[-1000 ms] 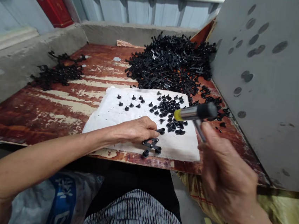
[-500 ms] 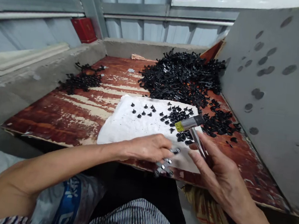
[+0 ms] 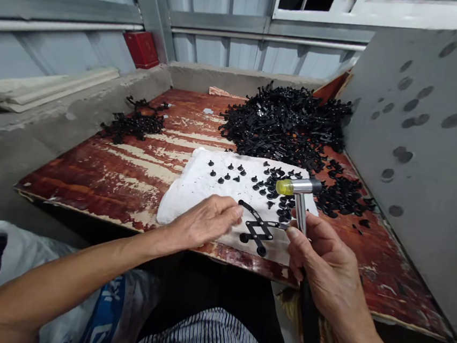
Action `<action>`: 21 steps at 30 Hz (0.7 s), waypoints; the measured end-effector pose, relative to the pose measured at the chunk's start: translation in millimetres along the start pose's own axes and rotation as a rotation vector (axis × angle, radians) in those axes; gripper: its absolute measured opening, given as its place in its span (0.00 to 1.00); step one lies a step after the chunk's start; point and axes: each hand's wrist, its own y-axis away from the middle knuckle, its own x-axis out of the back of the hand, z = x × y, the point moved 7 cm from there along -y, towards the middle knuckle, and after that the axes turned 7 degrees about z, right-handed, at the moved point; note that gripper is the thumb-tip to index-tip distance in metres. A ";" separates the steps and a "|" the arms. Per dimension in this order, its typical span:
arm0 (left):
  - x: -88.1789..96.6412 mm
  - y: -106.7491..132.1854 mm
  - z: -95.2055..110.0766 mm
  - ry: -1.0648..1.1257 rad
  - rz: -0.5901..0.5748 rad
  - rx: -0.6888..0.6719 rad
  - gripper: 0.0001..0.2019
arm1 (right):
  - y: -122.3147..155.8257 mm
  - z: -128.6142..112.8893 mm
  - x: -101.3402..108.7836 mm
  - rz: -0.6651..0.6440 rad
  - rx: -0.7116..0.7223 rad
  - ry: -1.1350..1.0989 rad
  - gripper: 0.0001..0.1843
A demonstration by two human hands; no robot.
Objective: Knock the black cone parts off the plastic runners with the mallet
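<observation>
A black folding scissor linkage (image 3: 259, 230) with crossed bars and round ends is spread between my hands above the white cloth (image 3: 194, 190). My left hand (image 3: 211, 218) is closed at the linkage's upper left end. In my right hand (image 3: 328, 262) is a small mallet (image 3: 302, 186), with a yellow face, a dark face, a metal neck and a black grip. The right thumb and fingertip meet the linkage's right end. Small black round-based pegs (image 3: 265, 188) stand on the cloth, several of them in a cluster beside the mallet head.
A large heap of black linkages (image 3: 277, 122) covers the back right of the worn red board (image 3: 131, 173). More black pieces (image 3: 134, 124) lie at the left. A grey panel (image 3: 424, 158) rises on the right. A white plastic bag (image 3: 62, 306) sits below at left.
The linkage, bunched and blurred under my left hand before, now shows opened out. My left hand moved left, and the mallet turned upright in my right hand. The view shifted slightly.
</observation>
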 end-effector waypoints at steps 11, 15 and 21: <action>19.4 -15.9 -15.7 0.284 0.057 0.266 0.09 | -0.6 10.9 -40.9 -0.210 -0.103 0.043 0.25; 49.7 -27.2 -36.4 0.318 0.109 0.363 0.12 | -9.9 23.1 -38.3 -0.203 -0.200 -0.001 0.28; 48.2 -40.5 -51.1 0.393 -0.039 0.330 0.13 | -13.6 28.7 -38.5 -0.236 -0.302 0.014 0.31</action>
